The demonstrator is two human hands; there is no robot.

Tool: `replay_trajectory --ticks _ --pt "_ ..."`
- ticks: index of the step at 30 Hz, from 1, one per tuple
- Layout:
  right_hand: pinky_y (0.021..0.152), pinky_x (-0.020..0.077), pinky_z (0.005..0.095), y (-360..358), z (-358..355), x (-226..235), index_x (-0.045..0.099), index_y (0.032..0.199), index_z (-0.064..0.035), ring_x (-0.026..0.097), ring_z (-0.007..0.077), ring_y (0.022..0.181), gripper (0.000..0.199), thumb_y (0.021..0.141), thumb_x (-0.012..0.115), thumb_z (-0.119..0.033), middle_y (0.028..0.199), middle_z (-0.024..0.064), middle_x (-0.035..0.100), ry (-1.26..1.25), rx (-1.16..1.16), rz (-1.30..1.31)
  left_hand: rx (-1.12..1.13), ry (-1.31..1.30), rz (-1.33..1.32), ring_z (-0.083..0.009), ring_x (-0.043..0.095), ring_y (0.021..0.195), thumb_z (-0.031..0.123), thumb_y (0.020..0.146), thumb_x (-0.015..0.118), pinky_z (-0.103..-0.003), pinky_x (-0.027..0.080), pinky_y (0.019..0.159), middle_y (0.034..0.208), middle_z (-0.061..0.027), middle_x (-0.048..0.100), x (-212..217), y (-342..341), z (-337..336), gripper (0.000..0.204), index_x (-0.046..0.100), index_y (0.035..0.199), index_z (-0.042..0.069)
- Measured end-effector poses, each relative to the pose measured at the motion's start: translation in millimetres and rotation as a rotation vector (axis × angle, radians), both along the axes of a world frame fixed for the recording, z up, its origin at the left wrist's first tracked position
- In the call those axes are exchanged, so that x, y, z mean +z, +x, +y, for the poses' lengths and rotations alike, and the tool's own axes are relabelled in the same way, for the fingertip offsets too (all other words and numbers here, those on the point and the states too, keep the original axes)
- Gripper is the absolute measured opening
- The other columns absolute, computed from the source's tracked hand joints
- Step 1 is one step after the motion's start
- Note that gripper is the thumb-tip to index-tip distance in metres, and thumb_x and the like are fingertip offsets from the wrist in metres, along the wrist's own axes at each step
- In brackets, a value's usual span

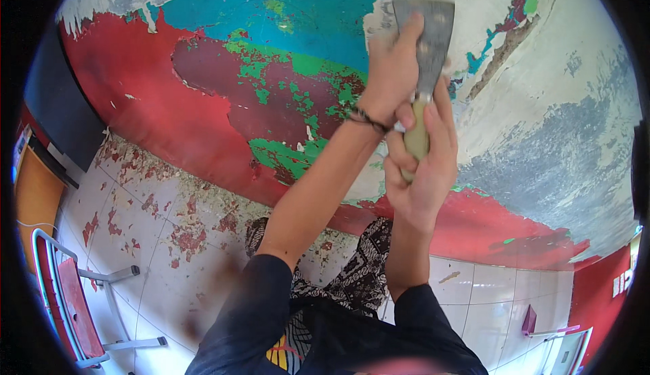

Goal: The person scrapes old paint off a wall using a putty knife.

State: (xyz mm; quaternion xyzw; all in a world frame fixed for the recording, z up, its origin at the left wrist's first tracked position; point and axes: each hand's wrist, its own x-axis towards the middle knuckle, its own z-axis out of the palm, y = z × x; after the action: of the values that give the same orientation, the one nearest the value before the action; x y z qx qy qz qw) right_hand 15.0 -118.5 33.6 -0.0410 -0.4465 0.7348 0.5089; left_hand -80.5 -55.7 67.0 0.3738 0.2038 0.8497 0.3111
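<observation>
A scraper (435, 36) with a wide grey metal blade and a pale green handle is held up in front of a wall (203, 131) of peeling paint. My right hand (433, 172) is wrapped around the handle. My left hand (393, 70) is at the side of the blade, thumb laid on the metal face, its other fingers partly hidden and slightly blurred. A dark bracelet (369, 119) circles my left wrist. Red, maroon, green and teal paint shows in ragged patches on the wall, with bare whitish and grey surface around the blade and to the right.
Paint flakes (189, 236) litter the white tiled floor (162, 300) along the wall's foot. At the left stand a metal-framed chair with a red part (76, 300), a dark panel (74, 97) and a wooden piece of furniture (37, 192). A purple dustpan-like object (529, 321) lies at the lower right.
</observation>
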Motion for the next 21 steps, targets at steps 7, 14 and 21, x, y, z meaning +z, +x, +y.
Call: replay_trajectory --ticks 7,14,21 --pt "0.031 0.0182 0.0172 -1.4 3.3 1.6 0.022 0.147 -0.0113 0.029 0.0039 0.042 0.051 0.098 0.038 -0.012 0.083 0.0078 0.047 0.042 0.036 0.042 -0.053 -0.079 0.030 -0.0210 0.060 0.051 0.034 0.094 0.050 -0.031 0.049 0.046 0.072 -0.0144 0.063 6.9 -5.8 -8.7 0.038 0.060 0.098 -0.002" --pt "0.032 0.0167 0.0159 -8.9 -2.0 13.0 0.023 0.147 -0.0116 0.027 0.0029 0.042 0.051 0.098 0.038 -0.016 0.084 0.0065 0.045 0.034 -0.008 0.019 -0.046 -0.061 0.067 -0.0213 0.060 0.051 0.034 0.094 0.050 -0.031 0.050 0.046 0.070 -0.0145 0.063 19.8 -12.1 -9.1 0.038 0.060 0.097 -0.002" --pt "0.032 0.0177 0.0174 1.3 -1.3 13.9 0.022 0.147 -0.0127 0.029 0.0041 0.042 0.053 0.098 0.039 -0.014 0.084 0.0066 0.046 0.030 0.087 0.077 -0.071 -0.044 0.016 -0.0206 0.060 0.052 0.034 0.094 0.050 -0.032 0.050 0.045 0.070 -0.0135 0.063 11.2 -4.0 -6.9 0.037 0.060 0.096 -0.002"
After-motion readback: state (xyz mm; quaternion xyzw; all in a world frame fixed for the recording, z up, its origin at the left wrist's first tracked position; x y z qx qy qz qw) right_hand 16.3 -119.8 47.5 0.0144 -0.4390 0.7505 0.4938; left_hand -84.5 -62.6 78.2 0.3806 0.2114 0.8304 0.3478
